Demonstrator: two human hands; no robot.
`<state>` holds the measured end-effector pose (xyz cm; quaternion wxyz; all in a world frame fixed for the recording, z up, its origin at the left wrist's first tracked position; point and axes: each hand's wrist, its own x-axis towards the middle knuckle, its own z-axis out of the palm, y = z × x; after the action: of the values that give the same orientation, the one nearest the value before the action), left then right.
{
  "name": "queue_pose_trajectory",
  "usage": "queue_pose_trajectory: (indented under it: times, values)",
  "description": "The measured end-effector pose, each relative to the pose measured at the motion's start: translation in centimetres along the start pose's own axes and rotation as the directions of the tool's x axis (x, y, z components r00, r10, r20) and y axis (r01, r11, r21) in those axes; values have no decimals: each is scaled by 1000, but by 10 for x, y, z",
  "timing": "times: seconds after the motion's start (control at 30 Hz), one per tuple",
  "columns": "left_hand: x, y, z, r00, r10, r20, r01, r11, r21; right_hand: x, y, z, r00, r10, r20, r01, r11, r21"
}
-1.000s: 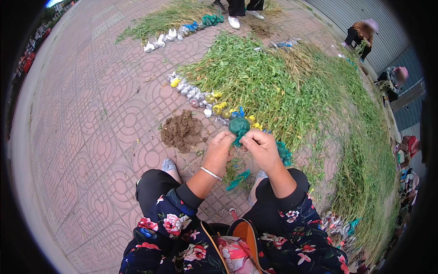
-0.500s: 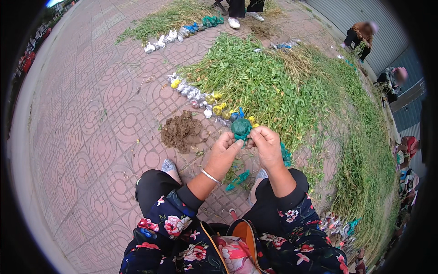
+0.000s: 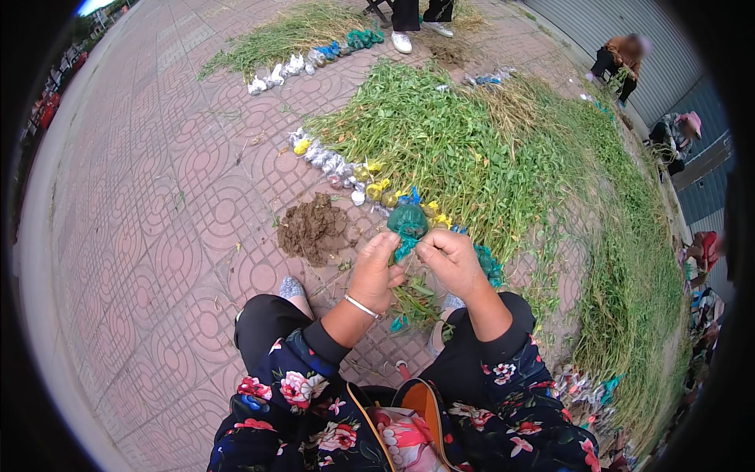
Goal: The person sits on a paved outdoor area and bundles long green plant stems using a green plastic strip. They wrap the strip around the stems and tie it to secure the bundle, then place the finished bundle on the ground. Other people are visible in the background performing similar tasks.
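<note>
The left hand [image 3: 374, 271] and the right hand [image 3: 454, 266] both pinch a green bag [image 3: 407, 222]. The bag is round and full on top, and the thumbs and fingers hold its thin, bunched-up part, one hand on each side. It is up over the pavement [image 3: 149, 259], past the person's knees and well in from the pavement's left edge. Green leaves [image 3: 417, 303] show just under the hands; I cannot tell if they join the bag. A bit of green plastic [image 3: 399, 323] is near the leaves.

A heap of brown mud [image 3: 313, 226] sits on the pavement, left of the bag. Past the hands is a big pile of green plants [image 3: 464, 149]. A row of little bags [image 3: 338, 167], white, yellow and blue, lines its near left side. More green plastic bags [image 3: 487, 266] lie near the right hand. Farther off is another plant pile [image 3: 291, 35], and someone in white shoes [image 3: 402, 42] is near it. A person in a brown top [image 3: 627, 57] is low down by the grey metal wall [image 3: 668, 75] at the pavement's right edge.
</note>
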<state>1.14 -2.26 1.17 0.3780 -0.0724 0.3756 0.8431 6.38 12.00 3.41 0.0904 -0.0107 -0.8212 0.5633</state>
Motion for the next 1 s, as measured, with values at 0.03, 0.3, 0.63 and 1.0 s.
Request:
queue_pose_trajectory:
  times: [0.03, 0.3, 0.63, 1.0]
  values:
    - [0, 0, -1, 1000, -16, 11, 17, 1000, -23, 0, 0, 0, 1000, -2, 6, 2, 1000, -6]
    - [-2, 1, -8, 986, -11, 166, 29, 994, -107, -1, 1, 2, 999, 43, 30, -44, 998, 44]
    - [-1, 7, -7, 993, 34, 114, -21, 994, -109, -3, -1, 7, 1000, 21, -4, -21, 1000, 18]
    - [-3, 6, -3, 983, 39, 182, -22, 995, -97, -5, 9, 12, 992, 117, -45, -117, 993, 0]
